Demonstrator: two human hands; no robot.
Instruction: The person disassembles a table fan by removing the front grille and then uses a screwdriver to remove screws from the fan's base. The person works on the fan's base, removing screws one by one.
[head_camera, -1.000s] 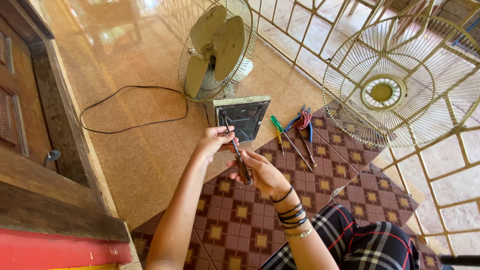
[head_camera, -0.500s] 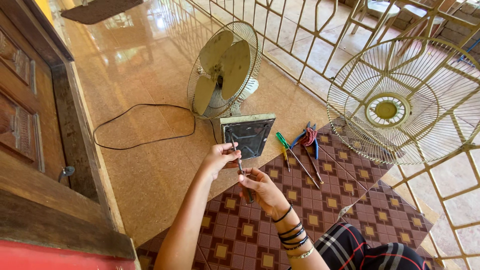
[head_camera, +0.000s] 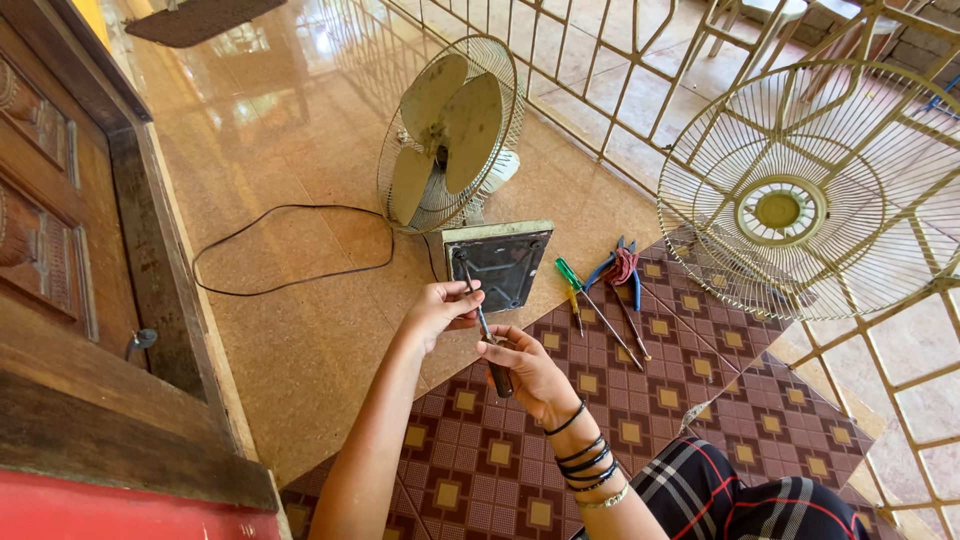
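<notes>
A table fan (head_camera: 450, 135) lies tipped on the floor with its square base (head_camera: 498, 262) turned up toward me. My right hand (head_camera: 525, 370) grips the dark handle of a screwdriver (head_camera: 484, 328), whose shaft reaches up to the left corner of the base. My left hand (head_camera: 445, 305) pinches the shaft near the middle. The fan's front grille is off; the blades (head_camera: 440, 125) sit bare inside the rear cage.
The loose front grille (head_camera: 800, 195) leans against a metal railing (head_camera: 620, 70) at the right. A green-handled screwdriver (head_camera: 572, 285), pliers (head_camera: 622, 270) and another thin tool lie on the patterned mat (head_camera: 640, 400). The black power cord (head_camera: 290, 250) loops across the floor. A wooden door (head_camera: 70, 260) stands at the left.
The view has shifted slightly, so the fan and hands sit lower and more central. Both hands keep the screwdriver at the fan base, with little movement.
</notes>
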